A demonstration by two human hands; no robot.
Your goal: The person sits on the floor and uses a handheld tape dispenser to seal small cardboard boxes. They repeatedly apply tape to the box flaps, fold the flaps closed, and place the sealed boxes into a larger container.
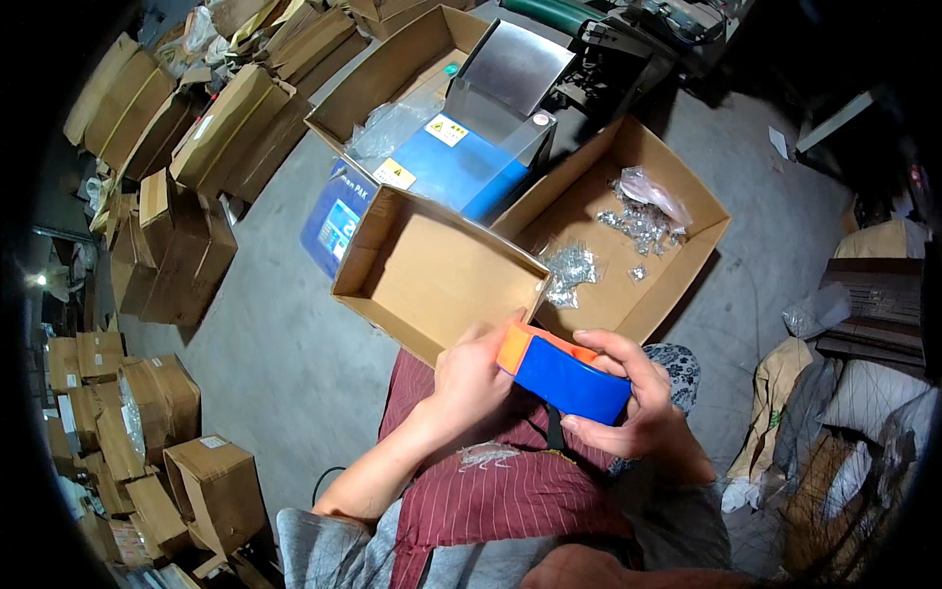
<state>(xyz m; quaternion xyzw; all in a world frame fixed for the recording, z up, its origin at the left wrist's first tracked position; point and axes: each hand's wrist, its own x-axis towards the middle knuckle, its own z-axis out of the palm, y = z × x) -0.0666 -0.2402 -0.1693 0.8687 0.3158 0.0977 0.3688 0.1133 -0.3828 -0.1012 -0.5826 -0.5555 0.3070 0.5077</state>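
Observation:
Over my lap, both hands hold a curved plastic piece, blue on its outer side and orange along its top and left end. My right hand grips the right end, thumb below and fingers above. At the orange end, my left hand is closed with its fingertips on the piece; part of its grip is hidden. Just beyond my left hand stands an open shallow cardboard box, its bare bottom showing. Right of it is a larger open box with small clear bags of shiny parts and a pinkish plastic bag.
A blue machine with a metal chute stands behind the boxes, beside another open carton. Cardboard boxes pile up along the left. Sacks and plastic wrap lie at the right. Dark machinery stands at the back.

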